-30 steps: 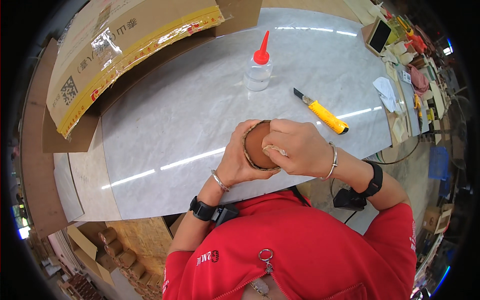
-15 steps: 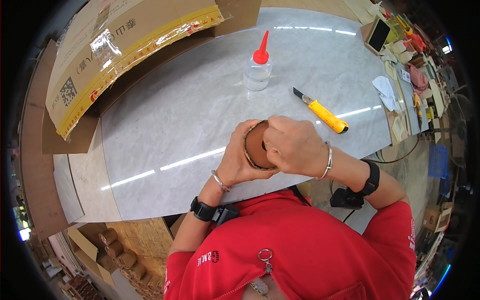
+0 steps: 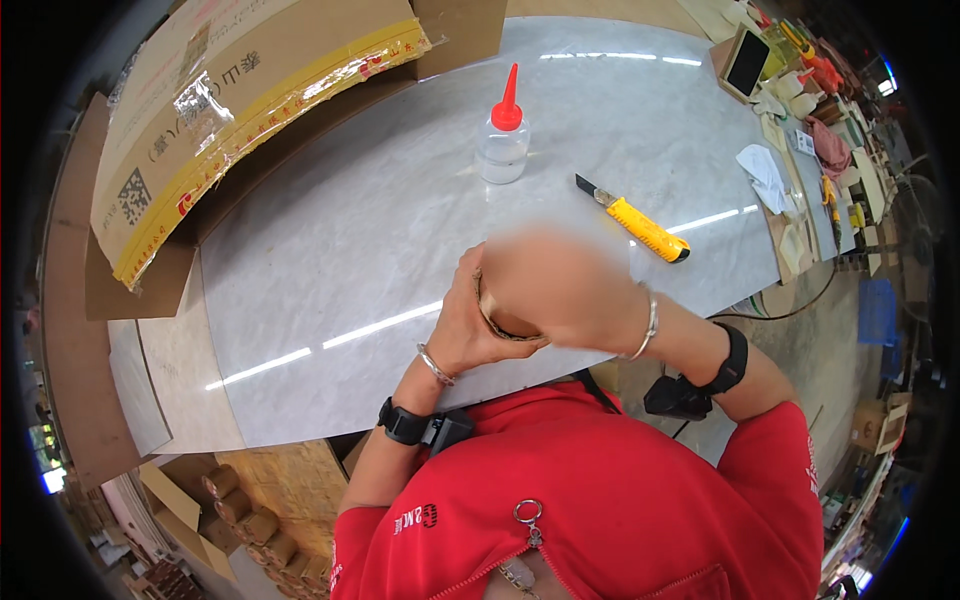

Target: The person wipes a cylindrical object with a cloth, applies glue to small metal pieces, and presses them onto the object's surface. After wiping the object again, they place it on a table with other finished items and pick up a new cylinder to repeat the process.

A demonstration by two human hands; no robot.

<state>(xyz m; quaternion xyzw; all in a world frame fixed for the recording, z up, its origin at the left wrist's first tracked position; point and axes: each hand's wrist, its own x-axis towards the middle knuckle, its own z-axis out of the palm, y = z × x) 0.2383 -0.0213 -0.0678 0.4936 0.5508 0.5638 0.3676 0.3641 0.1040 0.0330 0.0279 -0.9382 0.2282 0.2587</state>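
My left hand (image 3: 462,318) is closed round the side of a round brown tub-like piece (image 3: 512,320) with a rough, dark-edged rim. Its open-looking face points up, and only the lower left part shows. Over the top of it lies my right hand (image 3: 572,292), smeared by motion, so its fingers cannot be made out. Beyond the hands a clear squeeze bottle (image 3: 503,155) with a red pointed nozzle stands upright, part filled with clear liquid. To the right of it rests a yellow utility knife (image 3: 645,228), blade out and pointing far left.
A large cardboard box (image 3: 225,110) with yellow tape takes up the far left of the grey tabletop (image 3: 320,250). At the far right are a phone-like dark screen (image 3: 745,65), a white cloth (image 3: 762,178) and mixed clutter. Several brown round pieces (image 3: 255,525) are stacked below the table's left side.
My right hand has swept across the round piece and now covers most of its face. My left hand keeps its grip. The whole view has shifted slightly.
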